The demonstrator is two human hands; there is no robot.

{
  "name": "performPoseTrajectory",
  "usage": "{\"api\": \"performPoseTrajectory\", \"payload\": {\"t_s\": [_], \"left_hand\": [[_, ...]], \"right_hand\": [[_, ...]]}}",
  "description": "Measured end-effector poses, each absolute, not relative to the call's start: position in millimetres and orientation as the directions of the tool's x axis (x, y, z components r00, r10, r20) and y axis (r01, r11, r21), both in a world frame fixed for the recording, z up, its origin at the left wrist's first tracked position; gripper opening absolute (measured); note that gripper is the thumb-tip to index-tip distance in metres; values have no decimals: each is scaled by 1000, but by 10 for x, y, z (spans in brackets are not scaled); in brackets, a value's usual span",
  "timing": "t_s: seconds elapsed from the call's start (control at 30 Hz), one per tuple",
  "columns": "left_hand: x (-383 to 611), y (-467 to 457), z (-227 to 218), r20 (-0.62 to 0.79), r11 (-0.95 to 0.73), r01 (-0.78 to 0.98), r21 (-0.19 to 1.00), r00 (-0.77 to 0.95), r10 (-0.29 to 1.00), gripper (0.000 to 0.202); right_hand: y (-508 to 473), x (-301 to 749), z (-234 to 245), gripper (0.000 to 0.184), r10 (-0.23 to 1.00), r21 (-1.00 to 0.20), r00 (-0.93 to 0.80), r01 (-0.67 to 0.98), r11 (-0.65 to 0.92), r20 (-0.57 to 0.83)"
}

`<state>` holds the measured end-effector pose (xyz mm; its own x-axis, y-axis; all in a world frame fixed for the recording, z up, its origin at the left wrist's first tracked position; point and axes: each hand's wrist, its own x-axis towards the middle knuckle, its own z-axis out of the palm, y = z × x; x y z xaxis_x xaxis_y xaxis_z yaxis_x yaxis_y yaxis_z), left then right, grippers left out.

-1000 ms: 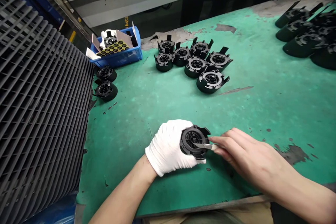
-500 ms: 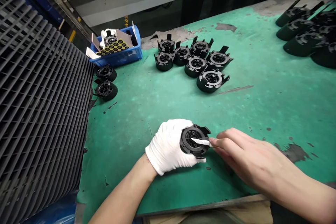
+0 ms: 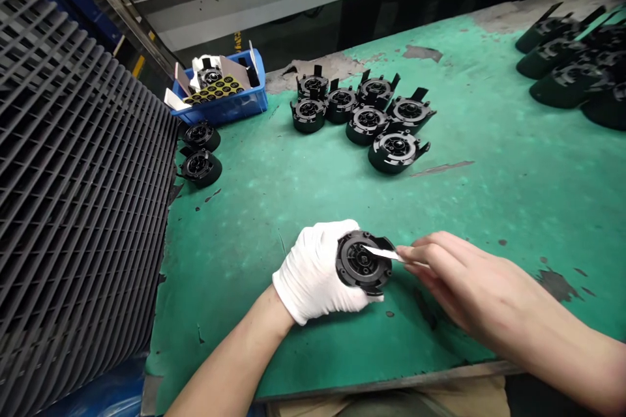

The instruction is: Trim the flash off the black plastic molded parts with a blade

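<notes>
My left hand (image 3: 317,273), in a white glove, is wrapped round a round black plastic part (image 3: 362,262) and holds it tilted just above the green table (image 3: 489,163). My bare right hand (image 3: 454,277) pinches a thin metal blade (image 3: 384,253). The blade's tip rests on the upper face of the part, near its centre ring.
Several like black parts (image 3: 364,114) stand grouped at mid table, two more (image 3: 200,153) at the left, and a pile (image 3: 577,65) at far right. A blue bin (image 3: 222,94) holds label sheets. A large black louvred grille (image 3: 73,208) fills the left side.
The blade's tip has risen from the lower part of the face to its upper part, with my right hand shifting up slightly. The left hand and part stay put.
</notes>
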<state>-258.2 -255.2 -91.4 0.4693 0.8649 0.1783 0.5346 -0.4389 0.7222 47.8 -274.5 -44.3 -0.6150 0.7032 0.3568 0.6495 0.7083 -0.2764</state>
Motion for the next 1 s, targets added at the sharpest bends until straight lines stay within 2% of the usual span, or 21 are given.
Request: {"api": "performPoseTrajectory", "payload": {"t_s": [0.1, 0.23, 0.3, 0.43, 0.73, 0.8, 0.9, 1.0], "left_hand": [[-2600, -2587, -1000, 268, -520, 504, 689, 490, 829, 86], [-2601, -2642, -1088, 312, -549, 561, 620, 466, 828, 120], [-2590, -2657, -1103, 296, -534, 603, 592, 454, 840, 128], [-2569, -2658, -1079, 307, -548, 604, 579, 461, 833, 116], [-2555, -2641, -1031, 257, -527, 605, 597, 478, 840, 108], [-2559, -2649, -1055, 268, -524, 598, 606, 467, 843, 111], [-2573, -2641, -1073, 307, -541, 561, 627, 461, 833, 109], [-2584, -2600, -1031, 313, -568, 489, 662, 508, 802, 100]], "right_hand": [[-2774, 504, -443, 10, 732, -361, -586, 637, 681, 348], [-2807, 485, -453, 7, 716, -387, -602, 603, 698, 354], [-2831, 463, -479, 9, 712, -400, -604, 590, 701, 358], [-2869, 439, -506, 11, 729, -372, -588, 627, 685, 351], [-2862, 417, -364, 20, 708, -219, -635, 677, 703, 310], [-2868, 420, -352, 19, 726, -265, -614, 678, 686, 309], [-2851, 450, -309, 7, 761, -389, -571, 655, 648, 308], [-2776, 476, -252, 17, 716, -378, -608, 609, 698, 342]]}}
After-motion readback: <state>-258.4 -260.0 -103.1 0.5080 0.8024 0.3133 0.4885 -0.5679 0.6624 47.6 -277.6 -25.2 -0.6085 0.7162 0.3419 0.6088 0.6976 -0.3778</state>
